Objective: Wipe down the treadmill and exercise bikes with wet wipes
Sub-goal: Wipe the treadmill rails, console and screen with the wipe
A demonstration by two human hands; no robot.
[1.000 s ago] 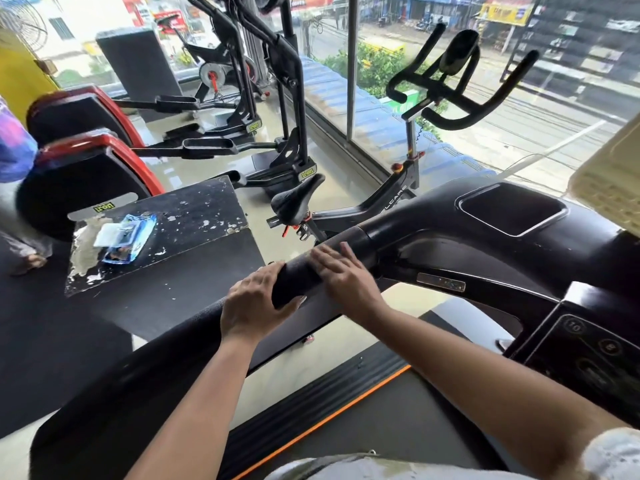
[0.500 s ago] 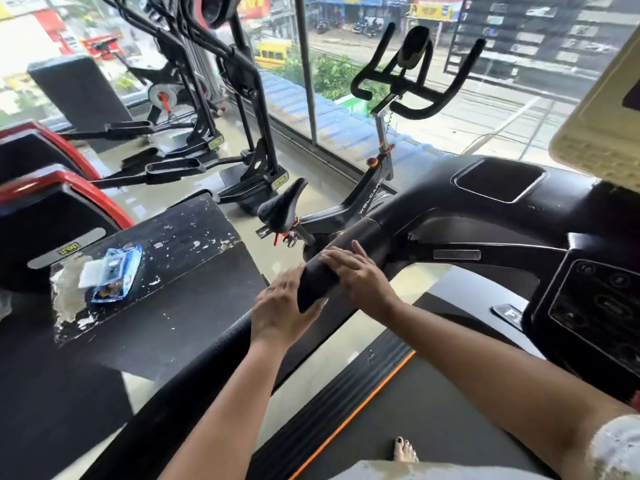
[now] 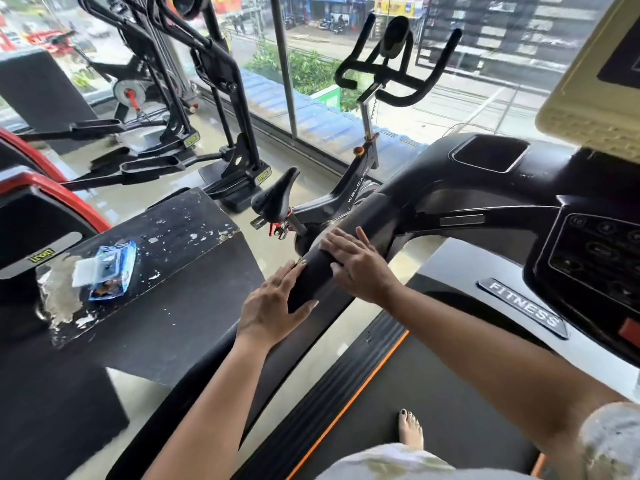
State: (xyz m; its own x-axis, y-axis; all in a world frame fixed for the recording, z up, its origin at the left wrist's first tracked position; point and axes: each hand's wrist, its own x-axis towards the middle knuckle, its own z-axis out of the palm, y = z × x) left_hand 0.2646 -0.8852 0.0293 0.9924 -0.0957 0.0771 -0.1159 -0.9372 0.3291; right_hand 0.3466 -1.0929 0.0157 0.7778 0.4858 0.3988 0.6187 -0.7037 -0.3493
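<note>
I stand on a black treadmill [image 3: 485, 188], and its left handrail [image 3: 369, 216] runs diagonally below me. My left hand [image 3: 273, 306] rests on the rail with fingers fairly straight and the thumb on the near side. Just above it, my right hand [image 3: 356, 265] lies flat across the rail, fingers spread. No wipe shows in either hand. A blue pack of wet wipes [image 3: 107, 271] lies on a scuffed black box [image 3: 180, 233] to the left. A black exercise bike [image 3: 349, 199] stands beyond the rail by the window.
Elliptical trainers [image 3: 228, 98] and red-trimmed machines [image 3: 52, 195] fill the left and back. Full-height window glass [image 3: 311, 98] closes the far side. The treadmill control panel [image 3: 602, 258] is at my right and the belt [image 3: 450, 393] with my bare foot [image 3: 410, 427] is below.
The view has swung right and closer to the console. Both hands stay on the handrail; my left hand's fingers have loosened from a wrap to a straighter lie.
</note>
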